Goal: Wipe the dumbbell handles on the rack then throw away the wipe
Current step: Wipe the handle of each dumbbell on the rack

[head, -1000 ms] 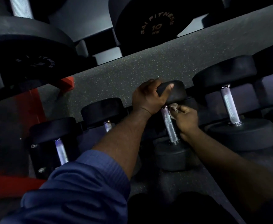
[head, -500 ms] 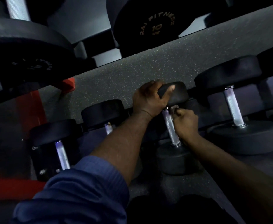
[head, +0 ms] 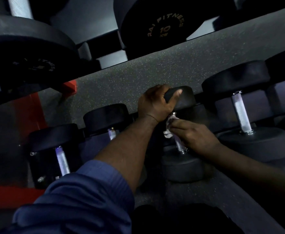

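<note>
Both grips are closed: the left hand (head: 155, 104) curls round the top head of a small black dumbbell (head: 183, 166), and the right hand (head: 193, 133) pinches the crumpled white wipe (head: 169, 126) against its knurled steel handle (head: 179, 144). That dumbbell lies in the rack (head: 283, 93), lower row, just beside a larger dumbbell (head: 241, 114) on the right.

Dumbbell handle (head: 240, 114) knurled shiny metal; heads (head: 236, 76) matt rubber; wipe (head: 169, 125) crumpled paper.

Dumbbell heads (head: 180, 164) black, handles (head: 240, 114) silver. Wipe (head: 169, 125) white, sleeve (head: 81, 200) blue. Floor (head: 138, 78) dark grey, pale-speckled; rack frame (head: 37, 105) red.
</note>
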A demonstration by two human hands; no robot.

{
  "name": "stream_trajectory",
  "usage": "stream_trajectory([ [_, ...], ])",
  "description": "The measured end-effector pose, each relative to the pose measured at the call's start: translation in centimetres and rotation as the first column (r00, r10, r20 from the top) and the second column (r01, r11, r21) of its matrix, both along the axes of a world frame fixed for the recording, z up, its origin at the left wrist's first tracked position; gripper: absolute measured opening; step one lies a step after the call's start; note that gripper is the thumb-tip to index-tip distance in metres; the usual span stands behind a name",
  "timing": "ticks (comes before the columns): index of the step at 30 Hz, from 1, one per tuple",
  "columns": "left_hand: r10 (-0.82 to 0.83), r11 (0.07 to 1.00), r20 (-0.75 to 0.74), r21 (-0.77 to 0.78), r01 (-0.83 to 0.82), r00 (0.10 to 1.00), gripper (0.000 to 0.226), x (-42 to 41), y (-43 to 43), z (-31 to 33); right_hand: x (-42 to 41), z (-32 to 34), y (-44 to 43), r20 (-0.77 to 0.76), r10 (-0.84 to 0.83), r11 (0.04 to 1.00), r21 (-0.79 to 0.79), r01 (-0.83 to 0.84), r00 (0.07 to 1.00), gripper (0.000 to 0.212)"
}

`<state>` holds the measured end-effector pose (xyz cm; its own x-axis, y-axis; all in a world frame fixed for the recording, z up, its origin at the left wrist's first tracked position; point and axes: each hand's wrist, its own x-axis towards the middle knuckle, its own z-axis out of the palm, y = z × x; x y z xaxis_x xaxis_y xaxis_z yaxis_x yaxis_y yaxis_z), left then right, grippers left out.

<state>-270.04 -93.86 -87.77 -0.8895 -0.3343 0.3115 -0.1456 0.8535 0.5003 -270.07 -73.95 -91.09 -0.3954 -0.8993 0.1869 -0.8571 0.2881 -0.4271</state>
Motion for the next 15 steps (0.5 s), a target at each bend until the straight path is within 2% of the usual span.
stream_trajectory([
  [2,0.009,1.0,0.007,-0.009,-0.009,1.0,0.057,0.0,0.0,-0.2,-0.7,0.5,-0.7,-0.149,0.081,0.996,0.06,-0.073,0.986,0.024],
  [5,0.015,1.0,0.013,0.003,-0.016,1.0,0.058,0.0,0.1,-0.2,-1.5,0.5,-1.8,-0.252,0.14,0.981,0.17,-0.099,0.958,0.03],
  [7,0.016,1.0,0.015,0.008,-0.016,1.0,0.059,-0.1,0.0,-0.1,-1.6,1.2,-2.0,-0.103,0.207,0.915,0.371,-0.156,0.973,0.044],
  [8,0.018,1.0,0.017,0.012,-0.018,1.0,0.06,0.0,0.1,0.0,-1.6,1.4,-1.9,0.043,0.26,0.84,0.483,-0.248,0.965,0.053],
  [9,0.018,1.0,0.023,0.014,-0.018,1.0,0.06,0.1,0.1,0.1,-1.5,1.7,-1.8,0.168,0.343,0.731,0.57,-0.375,0.924,0.055],
  [10,0.019,1.0,0.031,0.014,-0.02,0.999,0.061,0.1,0.2,0.3,-1.6,2.1,-1.8,0.223,0.458,0.598,0.639,-0.484,0.861,0.048],
  [11,0.019,1.0,0.034,0.015,-0.02,0.999,0.061,0.1,0.2,0.4,-2.0,2.2,-2.0,0.21,0.557,0.543,0.64,-0.544,0.803,0.04],
  [12,0.018,1.0,0.035,0.018,-0.019,0.999,0.06,0.1,0.2,0.3,-2.5,2.3,-2.2,0.141,0.616,0.536,0.646,-0.544,0.775,0.036],
  [13,0.019,1.0,0.037,0.017,-0.019,0.999,0.059,0.1,0.1,0.2,-3.2,2.0,-2.4,-0.018,0.653,0.59,0.639,-0.494,0.757,0.033],
  [14,0.018,1.0,0.039,0.011,-0.019,0.999,0.058,0.0,0.0,0.0,-3.6,2.0,-2.6,-0.184,0.633,0.676,0.605,-0.421,0.752,0.028],
  [15,0.014,1.0,0.039,0.008,-0.014,0.999,0.057,0.0,0.0,-0.1,-3.7,1.7,-2.6,-0.279,0.57,0.752,0.558,-0.353,0.773,0.023],
])
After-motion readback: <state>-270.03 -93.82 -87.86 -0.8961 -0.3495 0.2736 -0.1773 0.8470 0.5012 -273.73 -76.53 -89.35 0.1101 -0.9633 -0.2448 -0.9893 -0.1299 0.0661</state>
